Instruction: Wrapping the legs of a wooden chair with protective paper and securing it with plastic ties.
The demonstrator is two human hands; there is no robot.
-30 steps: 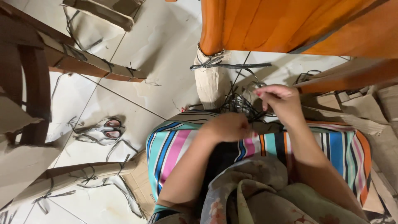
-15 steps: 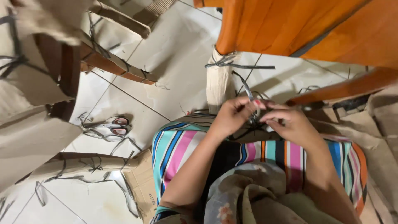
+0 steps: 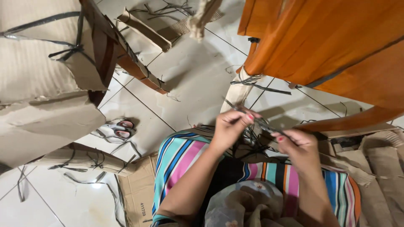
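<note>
From my feed: left hand (image 3: 229,126) w/ its grip pinched shut on a thin dark flat strap (image 3: 252,117) — the strap runs diagonally across to the right hand (image 3: 296,147), whose grip is also clenched on its lower end. Both hands are raised just above the lap, over a striped multicolour cloth (image 3: 181,159). Below them lies a tangle of more dark strips (image 3: 248,143) (can't separate them). An orange wooden furniture piece (image 3: 336,46) sits upper right, its paper-wrapped leg (image 3: 240,90) just beyond the hands. A pair of sandals (image 3: 118,129) rests on the white tiled floor (image 3: 189,84), near brown cardboard wrapping (image 3: 42,84) at left.
</note>
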